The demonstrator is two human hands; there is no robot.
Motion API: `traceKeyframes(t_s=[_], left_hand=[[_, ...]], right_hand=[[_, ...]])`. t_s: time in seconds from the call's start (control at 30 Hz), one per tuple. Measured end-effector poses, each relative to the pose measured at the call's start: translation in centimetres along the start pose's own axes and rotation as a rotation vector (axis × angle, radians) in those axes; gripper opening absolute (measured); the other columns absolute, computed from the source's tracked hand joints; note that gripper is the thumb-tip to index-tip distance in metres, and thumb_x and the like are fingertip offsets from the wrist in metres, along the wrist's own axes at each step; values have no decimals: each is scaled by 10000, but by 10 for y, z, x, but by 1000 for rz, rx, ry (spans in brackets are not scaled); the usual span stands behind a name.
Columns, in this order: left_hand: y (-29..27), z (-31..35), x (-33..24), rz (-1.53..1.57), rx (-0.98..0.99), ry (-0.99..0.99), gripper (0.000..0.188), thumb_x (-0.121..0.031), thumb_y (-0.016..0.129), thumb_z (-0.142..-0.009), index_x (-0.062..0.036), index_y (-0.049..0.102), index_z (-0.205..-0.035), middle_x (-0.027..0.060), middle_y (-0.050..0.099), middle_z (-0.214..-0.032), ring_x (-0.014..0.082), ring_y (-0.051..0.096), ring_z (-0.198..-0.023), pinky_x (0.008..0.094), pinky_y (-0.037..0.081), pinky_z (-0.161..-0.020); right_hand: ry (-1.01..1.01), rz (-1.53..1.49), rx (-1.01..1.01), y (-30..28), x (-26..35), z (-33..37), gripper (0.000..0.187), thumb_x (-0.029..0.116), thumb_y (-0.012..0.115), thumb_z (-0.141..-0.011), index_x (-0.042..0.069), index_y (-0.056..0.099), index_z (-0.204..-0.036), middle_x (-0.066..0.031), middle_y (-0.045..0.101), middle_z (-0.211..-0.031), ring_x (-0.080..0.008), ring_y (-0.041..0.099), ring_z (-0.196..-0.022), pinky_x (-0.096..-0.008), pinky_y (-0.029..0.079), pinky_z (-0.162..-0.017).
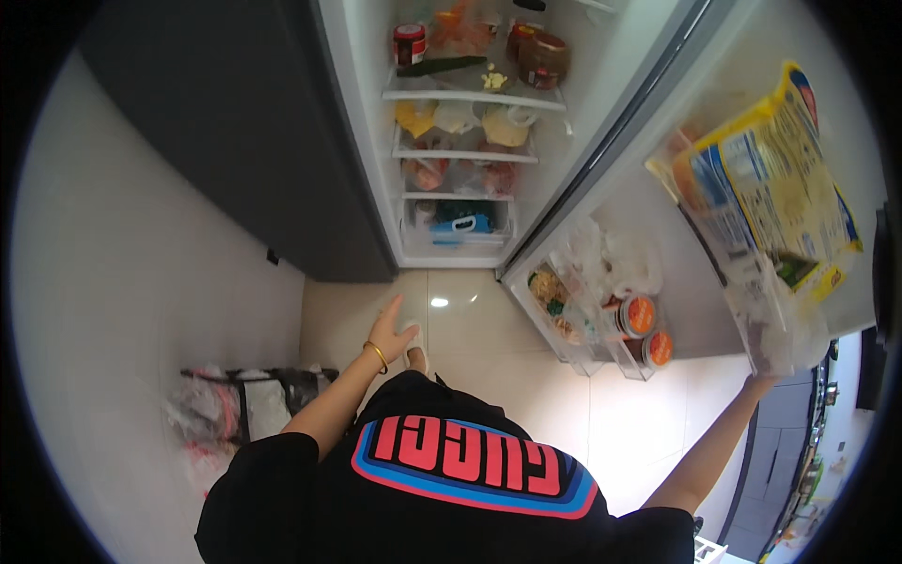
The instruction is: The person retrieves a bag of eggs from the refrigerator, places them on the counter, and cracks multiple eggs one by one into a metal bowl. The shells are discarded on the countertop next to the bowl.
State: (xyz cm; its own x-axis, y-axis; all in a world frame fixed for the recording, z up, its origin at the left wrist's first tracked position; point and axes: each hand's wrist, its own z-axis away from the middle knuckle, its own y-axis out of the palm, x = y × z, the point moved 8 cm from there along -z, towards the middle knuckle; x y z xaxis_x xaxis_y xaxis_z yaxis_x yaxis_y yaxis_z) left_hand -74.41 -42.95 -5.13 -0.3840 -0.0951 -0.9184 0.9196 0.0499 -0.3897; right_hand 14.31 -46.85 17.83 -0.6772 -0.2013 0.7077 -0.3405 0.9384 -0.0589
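Note:
My left hand [390, 329] hangs free above the tiled floor in front of the open fridge [371, 141], fingers spread and holding nothing; a gold bangle circles its wrist. My right arm stretches up to the open fridge door [658, 235]. My right hand [757, 381] meets the underside of a clear door bin [752, 329] and is mostly hidden behind it, so its grip is unclear. A large yellow and blue food packet [780, 179] stands in that bin.
A lower door bin holds jars with orange lids [641, 315] and bagged food. The fridge shelves [470, 94] carry jars, a cucumber and wrapped items. Bags [244, 404] lie on the floor by the left wall. A dark cabinet panel [235, 122] stands left of the fridge.

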Motion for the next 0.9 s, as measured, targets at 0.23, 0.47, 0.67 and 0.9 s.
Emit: traceKeyframes(t_s=[0.23,0.47,0.67,0.9], left_hand=[[-49,-124,-47,-113,60,195,752,-205,704,-755,20,345,-1377,234,413,-1374,352,394,-1278,372,309,-1067],[-108,-209,-59,-93,-12,199,738,-196,706,-758,4,354,-1374,241,432,-1350,353,408,-1261,374,329,-1048],[-96,-240,-73,-84,-13,226,728,-199,702,-766,-12,355,-1378,244,426,-1357,354,406,-1266,379,330,-1045],[-44,-258,-63,-197,64,190,656,-222,711,-763,-29,430,-1324,219,456,-1331,348,438,-1229,370,373,-1002]], right_hand=[[7,108,-248,-84,28,42,460,140,608,-795,-57,537,-1205,-168,603,-1083,-276,582,-965,-400,509,-802],[394,197,-902,-14,196,271,122,127,501,-805,23,558,-835,-70,525,-730,-158,467,-585,-302,391,-490],[8,-54,-74,223,297,300,144,2,554,-847,13,546,-990,-59,538,-911,-149,511,-836,-276,434,-756],[-154,-209,1152,494,338,387,104,63,603,-805,15,606,-897,-133,598,-865,-277,593,-791,-337,476,-722]])
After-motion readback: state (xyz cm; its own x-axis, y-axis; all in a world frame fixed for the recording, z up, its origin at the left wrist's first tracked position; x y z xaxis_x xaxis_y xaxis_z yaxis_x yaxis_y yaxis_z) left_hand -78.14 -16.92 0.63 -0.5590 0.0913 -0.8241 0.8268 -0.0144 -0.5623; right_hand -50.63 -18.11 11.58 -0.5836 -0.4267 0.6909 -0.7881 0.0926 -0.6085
